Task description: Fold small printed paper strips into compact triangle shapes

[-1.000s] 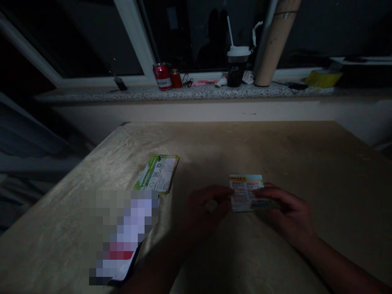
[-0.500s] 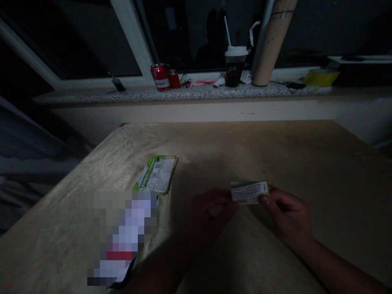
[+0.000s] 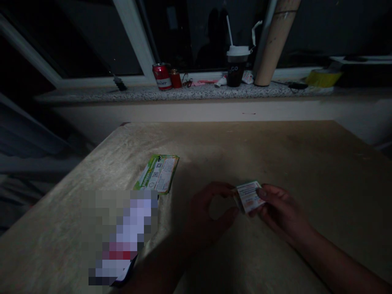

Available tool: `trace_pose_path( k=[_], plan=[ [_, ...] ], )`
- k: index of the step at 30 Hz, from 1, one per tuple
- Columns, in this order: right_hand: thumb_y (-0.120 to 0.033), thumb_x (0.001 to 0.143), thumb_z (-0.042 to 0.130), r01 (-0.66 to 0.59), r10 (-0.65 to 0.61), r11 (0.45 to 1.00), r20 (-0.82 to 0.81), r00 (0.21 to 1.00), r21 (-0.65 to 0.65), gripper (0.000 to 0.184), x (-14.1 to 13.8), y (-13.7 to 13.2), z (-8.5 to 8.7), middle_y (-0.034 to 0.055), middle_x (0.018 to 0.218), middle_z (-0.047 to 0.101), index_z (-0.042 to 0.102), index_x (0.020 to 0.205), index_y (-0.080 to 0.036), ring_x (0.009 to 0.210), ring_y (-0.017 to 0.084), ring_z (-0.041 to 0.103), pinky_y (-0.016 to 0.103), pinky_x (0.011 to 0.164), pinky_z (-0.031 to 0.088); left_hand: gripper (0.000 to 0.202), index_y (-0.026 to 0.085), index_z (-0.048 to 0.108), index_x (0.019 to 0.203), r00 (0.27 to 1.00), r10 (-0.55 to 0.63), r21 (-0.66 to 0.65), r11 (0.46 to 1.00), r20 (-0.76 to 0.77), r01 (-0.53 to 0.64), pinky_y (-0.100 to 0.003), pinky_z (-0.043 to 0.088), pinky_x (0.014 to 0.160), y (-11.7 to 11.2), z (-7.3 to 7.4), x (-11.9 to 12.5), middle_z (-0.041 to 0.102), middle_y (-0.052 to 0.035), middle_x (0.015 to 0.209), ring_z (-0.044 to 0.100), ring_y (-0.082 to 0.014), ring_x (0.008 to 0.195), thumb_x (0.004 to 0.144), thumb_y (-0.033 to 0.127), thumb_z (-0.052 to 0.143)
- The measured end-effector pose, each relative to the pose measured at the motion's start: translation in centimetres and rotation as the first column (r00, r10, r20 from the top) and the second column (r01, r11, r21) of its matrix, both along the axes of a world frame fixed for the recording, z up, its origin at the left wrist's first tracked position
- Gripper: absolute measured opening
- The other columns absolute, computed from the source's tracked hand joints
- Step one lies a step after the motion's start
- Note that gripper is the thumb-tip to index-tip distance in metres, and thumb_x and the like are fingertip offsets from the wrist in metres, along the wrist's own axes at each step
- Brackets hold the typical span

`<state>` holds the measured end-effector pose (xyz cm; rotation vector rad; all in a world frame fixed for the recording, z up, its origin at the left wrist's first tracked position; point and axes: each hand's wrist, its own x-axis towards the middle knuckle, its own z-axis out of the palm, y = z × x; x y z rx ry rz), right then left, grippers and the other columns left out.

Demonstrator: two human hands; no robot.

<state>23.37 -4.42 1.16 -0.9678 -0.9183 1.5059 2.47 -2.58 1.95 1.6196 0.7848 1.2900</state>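
Observation:
Both my hands hold a small folded printed leaflet [image 3: 248,196] just above the wooden table [image 3: 245,147]. My left hand [image 3: 211,212] pinches the leaflet's left edge between thumb and fingers. My right hand [image 3: 280,210] grips its right side with the thumb on top. The leaflet is folded into a small tilted rectangle, white with printed text and a green edge.
A green and white leaflet [image 3: 157,173] lies flat on the table to the left, with a blurred-out item [image 3: 122,237] nearer me. On the stone windowsill [image 3: 183,93] stand a red can [image 3: 162,76], a lidded cup with a straw [image 3: 236,65] and a cardboard tube [image 3: 275,41].
The leaflet went from a wider flat sheet to a narrow strip, then to a smaller folded rectangle. My hands have drawn closer together around it.

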Motion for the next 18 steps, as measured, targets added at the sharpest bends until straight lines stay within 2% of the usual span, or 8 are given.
trace_pose_path(
  k=[2, 4, 6, 8, 10, 12, 15, 18],
  plan=[
    [-0.038, 0.082, 0.079, -0.191, 0.16, 0.967, -0.181, 0.971, -0.17, 0.024, 0.2, 0.4, 0.1, 0.0074, 0.071, 0.078, 0.075, 0.077, -0.014, 0.05, 0.015, 0.07, 0.023, 0.049, 0.06, 0.044, 0.022, 0.068, 0.116, 0.999, -0.007, 0.013, 1.0, -0.047, 0.008, -0.036, 0.055, 0.091, 0.2, 0.3, -0.1, 0.071, -0.0099, 0.114, 0.067, -0.0235, 0.103, 0.075, 0.02, 0.082],
    [-0.035, 0.078, 0.081, -0.359, 0.263, 0.893, -0.329, 0.907, -0.273, 0.022, 0.4, 0.5, 0.1, 0.0057, 0.07, 0.078, 0.076, 0.082, -0.014, 0.049, 0.013, 0.07, 0.019, 0.047, 0.058, 0.054, 0.023, 0.065, 0.126, 0.997, -0.026, 0.029, 0.999, -0.072, 0.028, -0.035, 0.055, 0.09, 0.5, 0.6, -0.1, 0.069, -0.0109, 0.12, 0.066, -0.0233, 0.103, 0.075, 0.023, 0.083],
    [-0.034, 0.078, 0.082, -0.465, 0.314, 0.829, -0.43, 0.846, -0.31, 0.022, 0.5, 0.4, 0.0, 0.0044, 0.071, 0.079, 0.076, 0.085, -0.014, 0.051, 0.013, 0.072, 0.017, 0.048, 0.058, 0.039, 0.023, 0.071, 0.117, 0.995, -0.086, 0.089, 0.992, -0.043, 0.09, -0.036, 0.055, 0.088, 0.7, 0.7, 0.0, 0.071, -0.0107, 0.114, 0.067, -0.0234, 0.102, 0.08, 0.03, 0.082],
    [-0.034, 0.08, 0.08, -0.512, 0.337, 0.796, -0.467, 0.817, -0.322, 0.022, 0.4, 0.2, -0.2, 0.004, 0.071, 0.078, 0.075, 0.085, -0.014, 0.051, 0.013, 0.072, 0.018, 0.048, 0.058, 0.02, 0.021, 0.077, 0.101, 0.989, -0.147, 0.116, 0.982, -0.033, 0.15, -0.035, 0.056, 0.083, 0.8, 0.7, 0.0, 0.073, -0.0099, 0.1, 0.069, -0.0222, 0.094, 0.086, 0.035, 0.077],
    [-0.036, 0.084, 0.077, -0.48, 0.333, 0.818, -0.419, 0.845, -0.317, 0.022, 0.0, 0.1, -0.5, 0.0042, 0.071, 0.078, 0.074, 0.086, -0.014, 0.05, 0.014, 0.072, 0.021, 0.048, 0.059, 0.015, 0.021, 0.078, 0.088, 0.99, -0.139, 0.083, 0.986, -0.04, 0.142, -0.033, 0.055, 0.077, 0.8, 0.6, 0.1, 0.073, -0.0078, 0.087, 0.068, -0.0201, 0.084, 0.088, 0.036, 0.075],
    [-0.038, 0.088, 0.074, -0.352, 0.279, 0.9, -0.281, 0.918, -0.259, 0.023, -0.4, 0.1, -0.9, 0.0048, 0.076, 0.078, 0.073, 0.091, -0.016, 0.055, 0.015, 0.073, 0.024, 0.052, 0.061, 0.014, 0.022, 0.079, 0.084, 0.995, -0.079, 0.016, 0.997, -0.056, 0.08, -0.03, 0.054, 0.073, 0.7, 0.6, 0.0, 0.071, -0.0053, 0.081, 0.067, -0.018, 0.078, 0.086, 0.035, 0.077],
    [-0.044, 0.092, 0.07, -0.124, 0.125, 0.992, 0.018, 0.992, -0.011, 0.027, -0.4, 0.1, -1.1, 0.006, 0.091, 0.08, 0.075, 0.103, -0.02, 0.077, 0.018, 0.077, 0.029, 0.071, 0.064, 0.009, 0.022, 0.078, 0.083, 0.997, 0.006, -0.087, 0.996, -0.082, -0.013, -0.028, 0.052, 0.071, 0.5, 0.6, 0.0, 0.071, -0.0032, 0.081, 0.066, -0.0165, 0.076, 0.083, 0.031, 0.079],
    [-0.049, 0.094, 0.066, -0.026, -0.042, 0.963, 0.244, 0.969, 0.269, 0.033, 0.2, -0.1, -0.7, 0.0088, 0.107, 0.08, 0.077, 0.112, -0.024, 0.096, 0.023, 0.076, 0.034, 0.084, 0.062, 0.008, 0.021, 0.076, 0.08, 0.993, 0.034, -0.155, 0.987, -0.116, -0.052, -0.028, 0.051, 0.073, 0.4, 0.7, -0.1, 0.071, -0.0025, 0.08, 0.066, -0.0159, 0.075, 0.082, 0.028, 0.078]
  ],
)
